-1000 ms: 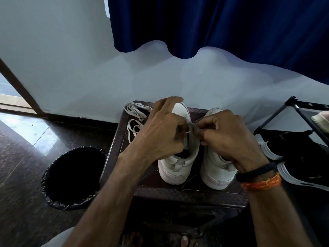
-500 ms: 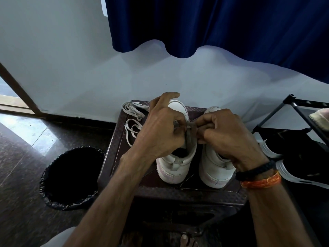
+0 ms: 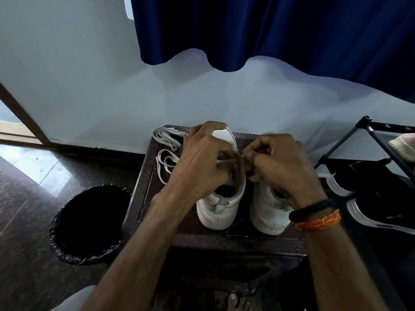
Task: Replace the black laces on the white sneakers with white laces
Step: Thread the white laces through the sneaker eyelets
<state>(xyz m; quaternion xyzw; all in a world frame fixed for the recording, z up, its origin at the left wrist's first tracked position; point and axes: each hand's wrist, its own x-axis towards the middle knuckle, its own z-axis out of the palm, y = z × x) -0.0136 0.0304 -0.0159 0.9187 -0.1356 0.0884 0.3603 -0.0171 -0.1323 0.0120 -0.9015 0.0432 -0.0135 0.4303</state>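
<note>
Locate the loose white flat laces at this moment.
In the head view the loose white flat laces lie on the dark brown stool's far left corner, beside the left white sneaker, above the black-lined bin.

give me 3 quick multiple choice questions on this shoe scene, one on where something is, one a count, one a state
1. Where do the loose white laces lie?
A. on the stool, left of the sneakers
B. in the bin
C. on the rack

2. How many white sneakers stand on the stool?
A. one
B. two
C. three

3. What are the hands doing?
A. resting flat
B. both working at the left sneaker
C. lifting the bin

Key: 1 A, the laces sit by the stool's far left corner. 2 B, left sneaker and right sneaker. 3 B, left hand and right hand meet there, fingers curled on a lace.
</note>
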